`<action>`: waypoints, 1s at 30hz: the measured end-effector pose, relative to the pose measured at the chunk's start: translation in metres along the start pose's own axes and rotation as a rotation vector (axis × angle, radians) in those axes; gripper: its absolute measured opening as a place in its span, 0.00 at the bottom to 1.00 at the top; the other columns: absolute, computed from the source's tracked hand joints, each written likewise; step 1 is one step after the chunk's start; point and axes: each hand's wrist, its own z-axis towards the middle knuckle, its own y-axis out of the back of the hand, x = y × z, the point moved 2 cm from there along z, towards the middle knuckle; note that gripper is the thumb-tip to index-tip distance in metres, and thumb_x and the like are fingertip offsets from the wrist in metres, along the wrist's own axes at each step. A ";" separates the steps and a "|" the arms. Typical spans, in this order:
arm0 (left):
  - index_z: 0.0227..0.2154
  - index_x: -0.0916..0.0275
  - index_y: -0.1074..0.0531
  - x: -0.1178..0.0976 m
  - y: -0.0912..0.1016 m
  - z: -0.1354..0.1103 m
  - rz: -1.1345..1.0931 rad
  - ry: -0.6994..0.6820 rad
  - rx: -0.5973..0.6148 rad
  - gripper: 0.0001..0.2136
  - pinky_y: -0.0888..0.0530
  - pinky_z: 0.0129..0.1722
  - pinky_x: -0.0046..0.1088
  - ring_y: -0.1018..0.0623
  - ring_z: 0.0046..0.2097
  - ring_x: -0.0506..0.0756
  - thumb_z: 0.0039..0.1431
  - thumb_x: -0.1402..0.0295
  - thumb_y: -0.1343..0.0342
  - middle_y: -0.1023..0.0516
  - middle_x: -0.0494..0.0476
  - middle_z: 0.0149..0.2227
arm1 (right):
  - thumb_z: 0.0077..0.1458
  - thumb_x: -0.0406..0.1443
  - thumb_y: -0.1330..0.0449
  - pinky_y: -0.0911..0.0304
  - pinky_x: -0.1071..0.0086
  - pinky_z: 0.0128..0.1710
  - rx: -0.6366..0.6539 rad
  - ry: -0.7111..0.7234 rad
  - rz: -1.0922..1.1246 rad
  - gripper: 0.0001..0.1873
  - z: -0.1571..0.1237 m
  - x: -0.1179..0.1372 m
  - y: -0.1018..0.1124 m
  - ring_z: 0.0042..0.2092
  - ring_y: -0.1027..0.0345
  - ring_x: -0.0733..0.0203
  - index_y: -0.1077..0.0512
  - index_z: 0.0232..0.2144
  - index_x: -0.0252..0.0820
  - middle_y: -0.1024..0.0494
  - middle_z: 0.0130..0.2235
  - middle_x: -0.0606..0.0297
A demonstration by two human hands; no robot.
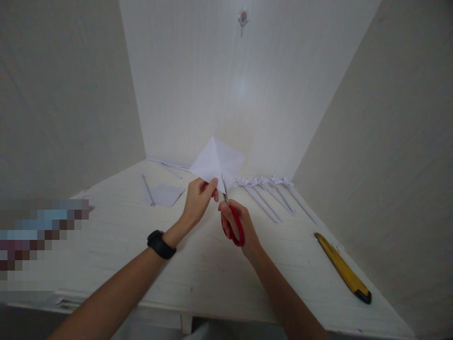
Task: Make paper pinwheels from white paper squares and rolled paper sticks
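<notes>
Cutting is the step I read here. My left hand (pixel 198 194) pinches the lower edge of a creased white paper (pixel 217 163) between thumb and fingertips, fingers closed on it, holding it up off the table (pixel 198 269) at the centre of the frame. My right hand (pixel 238 222) is threaded through the red handles of the scissors (pixel 230 211), fingers curled snug in the loops. The blades point up at the paper's lower edge, just beside my left thumb. They look nearly closed, but they are thin and dim from this view, so I cannot tell whether they have bitten into the sheet.

As I judge it, the next move calls for a firm pinch close to the cut line and the blades lined up along a crease. The paper is a kite-like shape, clean white, with folds fanning out from one point. Right of centre lie paper strips (pixel 269 193), and a yellow utility knife (pixel 342 268) sits at lower right.
</notes>
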 end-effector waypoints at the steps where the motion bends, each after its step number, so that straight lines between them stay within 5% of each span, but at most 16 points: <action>1: 0.14 0.62 0.36 0.000 0.000 0.000 0.001 0.002 0.001 0.17 0.35 0.24 0.24 0.32 0.19 0.48 0.57 0.64 0.50 0.33 0.49 0.13 | 0.53 0.52 0.45 0.54 0.78 0.10 0.006 -0.012 0.036 0.20 0.000 0.000 0.000 0.12 0.51 0.73 0.36 0.27 0.41 0.41 0.12 0.79; 9: 0.13 0.63 0.36 -0.003 -0.002 -0.001 0.041 0.026 0.051 0.18 0.36 0.23 0.24 0.31 0.19 0.48 0.56 0.62 0.50 0.32 0.49 0.13 | 0.52 0.55 0.46 0.55 0.78 0.10 0.061 -0.019 0.182 0.23 0.000 0.004 -0.001 0.12 0.50 0.74 0.37 0.29 0.41 0.41 0.14 0.78; 30: 0.10 0.62 0.37 -0.005 -0.001 -0.002 0.134 0.004 0.035 0.19 0.38 0.22 0.24 0.33 0.18 0.48 0.56 0.64 0.50 0.33 0.49 0.12 | 0.55 0.50 0.46 0.52 0.78 0.10 0.012 -0.027 0.040 0.18 0.000 0.002 0.001 0.11 0.49 0.73 0.35 0.27 0.41 0.40 0.13 0.78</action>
